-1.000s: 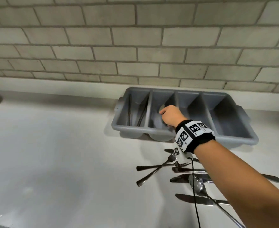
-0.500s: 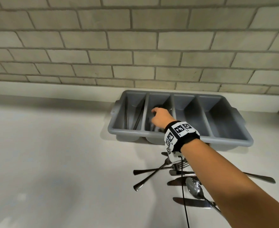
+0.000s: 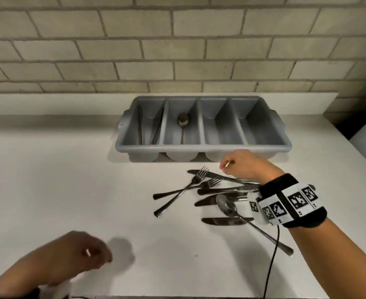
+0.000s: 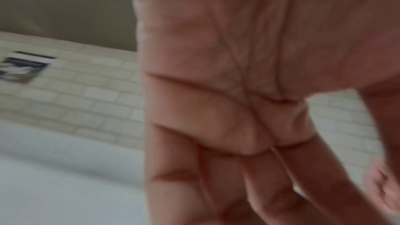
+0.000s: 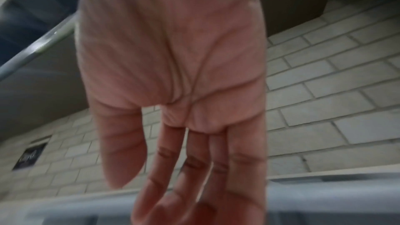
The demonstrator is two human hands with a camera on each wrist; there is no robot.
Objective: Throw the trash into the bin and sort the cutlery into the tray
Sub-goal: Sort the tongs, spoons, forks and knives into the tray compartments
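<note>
A grey four-compartment tray [image 3: 203,145] stands against the tiled wall. Its leftmost compartment holds dark cutlery [image 3: 156,130], and the second holds one spoon [image 3: 183,120]. The two right compartments look bare. On the white counter in front lies a loose pile: two forks [image 3: 196,180], several knives [image 3: 223,221] and a spoon [image 3: 226,205]. My right hand [image 3: 242,165] hovers over the pile's far edge, just short of the tray, fingers relaxed and holding nothing; the right wrist view shows its palm [image 5: 173,91] open. My left hand [image 3: 78,255] is at the lower left, blurred, loosely curled and empty.
The counter ends at the right, where a dark gap [image 3: 350,126] opens beside the wall. A black cable [image 3: 272,262] hangs from my right wristband across the counter's front. A dark wall plate [image 5: 30,156] sits on the tiles. No bin or trash is in view.
My right hand has drawn back out of the tray's second compartment, leaving a spoon there, and now hangs over the pile. My left hand has come into view at the lower left.
</note>
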